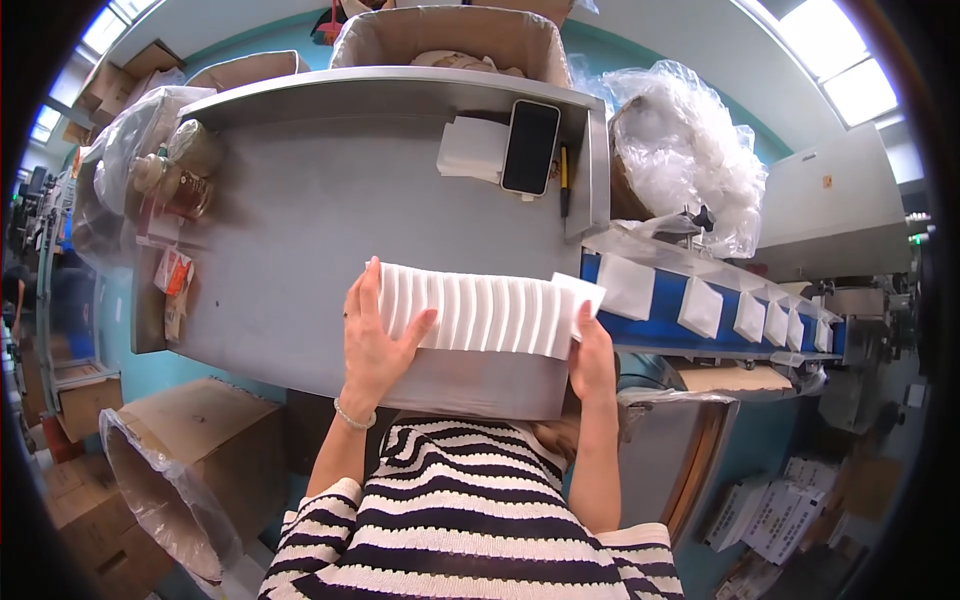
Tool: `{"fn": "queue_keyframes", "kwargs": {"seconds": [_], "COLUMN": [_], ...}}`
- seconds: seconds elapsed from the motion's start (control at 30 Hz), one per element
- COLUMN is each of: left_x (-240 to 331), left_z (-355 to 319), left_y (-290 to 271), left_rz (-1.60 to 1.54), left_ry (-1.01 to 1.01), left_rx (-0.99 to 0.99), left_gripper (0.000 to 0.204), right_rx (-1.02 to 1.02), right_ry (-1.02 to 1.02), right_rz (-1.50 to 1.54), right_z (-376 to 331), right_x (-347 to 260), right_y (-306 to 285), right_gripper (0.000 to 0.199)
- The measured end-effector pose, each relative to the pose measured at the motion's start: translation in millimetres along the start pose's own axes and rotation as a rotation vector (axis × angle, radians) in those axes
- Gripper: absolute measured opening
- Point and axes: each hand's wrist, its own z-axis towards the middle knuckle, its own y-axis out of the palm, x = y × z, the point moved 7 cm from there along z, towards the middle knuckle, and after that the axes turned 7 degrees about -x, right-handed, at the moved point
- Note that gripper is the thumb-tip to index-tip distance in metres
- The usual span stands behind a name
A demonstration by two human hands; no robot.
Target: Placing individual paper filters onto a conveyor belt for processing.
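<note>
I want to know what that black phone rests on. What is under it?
The black phone lies partly on a small stack of white sheets, with its right side over the grey metal table. The part of the stack beneath it is hidden.

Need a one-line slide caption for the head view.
Both hands, left and right, press a row of white packets together on a steel table beside a blue conveyor.

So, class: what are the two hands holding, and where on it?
A row of white packets, pressed between its ends: left hand at the left end, right hand at the right.
</note>
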Motion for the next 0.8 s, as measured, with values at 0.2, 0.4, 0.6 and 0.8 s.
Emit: {"fn": "queue_keyframes", "kwargs": {"seconds": [0.2,0.4,0.6,0.8], "left_x": [-3.5,-1.0,3.0,4.9], "left_z": [1.5,0.7,-0.3,-2.3], "left_y": [-1.1,0.3,6.0,7.4], "left_rz": [-0.007,-0.003,0.004,-0.009], "left_ry": [-0.017,-0.003,0.021,-0.036], "left_rx": [0.012,0.013,0.007,0.009], "left_gripper": [0.085,0.084,0.084,0.084], "right_rx": [-0.014,0.083,0.062,-0.027], "right_ry": [0.022,-0.813,-0.368,-0.23], "right_rz": [0.082,-1.152,-0.807,-0.462], "right_z": [6.0,-42.3,-29.6,-7.0], "right_x": [11.0,-34.0,-28.2,-4.2], "right_y": [-9.0,6.5,0.0,10.4], "right_gripper": [0.031,0.025,0.037,0.045]}}
